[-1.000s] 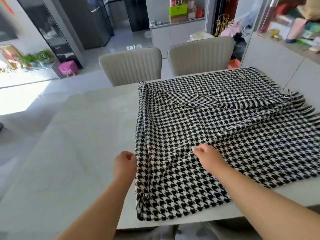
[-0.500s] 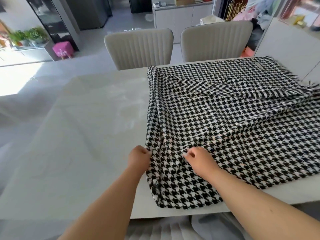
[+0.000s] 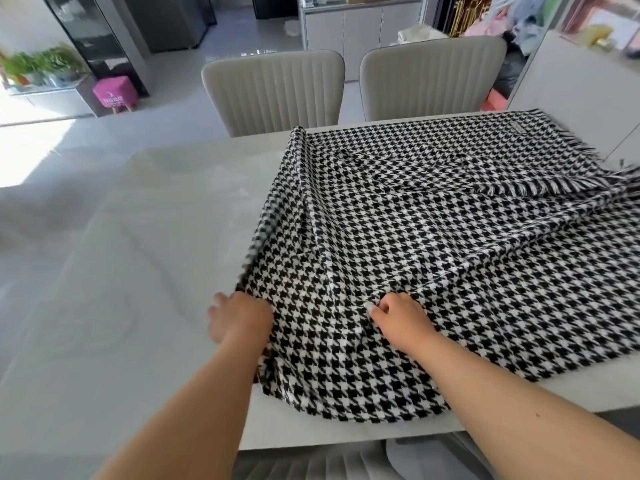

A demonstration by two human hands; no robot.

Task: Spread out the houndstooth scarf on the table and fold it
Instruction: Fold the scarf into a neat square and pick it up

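Both hands' fingers pinch the houndstooth scarf (image 3: 433, 237); left hand (image 3: 239, 315) blurred, scarf's right end cut off

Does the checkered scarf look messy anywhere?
Yes. The scarf isn't flat: its left edge is lifted and rolled, creases run across it, and the fringed end lies crooked. Nothing looks torn.

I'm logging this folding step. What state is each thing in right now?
houndstooth scarf: on the table, doubled over in layers, wrinkled, left edge lifted.
left hand: gripping the scarf's left edge.
right hand: pinching a scarf fold.
table: left half bare.
two chairs: pushed in at the far side, unoccupied.
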